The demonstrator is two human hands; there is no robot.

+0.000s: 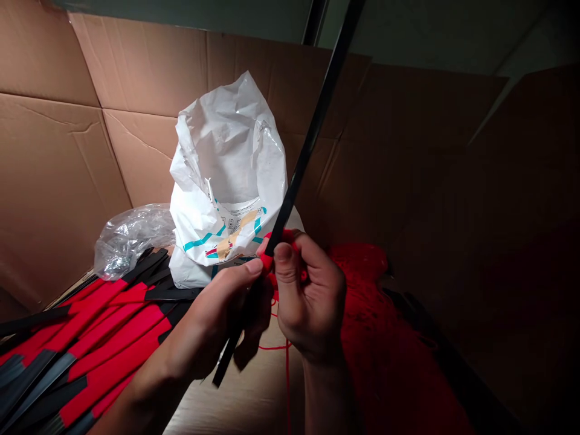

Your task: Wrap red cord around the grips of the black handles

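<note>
A long, flat black strip runs diagonally between my hands, its upper end leaving the top of the view and its lower end showing below. My left hand is closed around the strip's lower part, thumb on a band of red material at the middle. My right hand is closed just above, pinching red cord against the strip with thumb and curled fingers. Loose red strands hang below that hand. Part of the cord and several fingers are hidden.
Several black strips with red middles lie piled at left. A crumpled white bag stands open behind my hands, with a clear plastic bag beside it. A red tangled heap lies at right. Cardboard lines the back.
</note>
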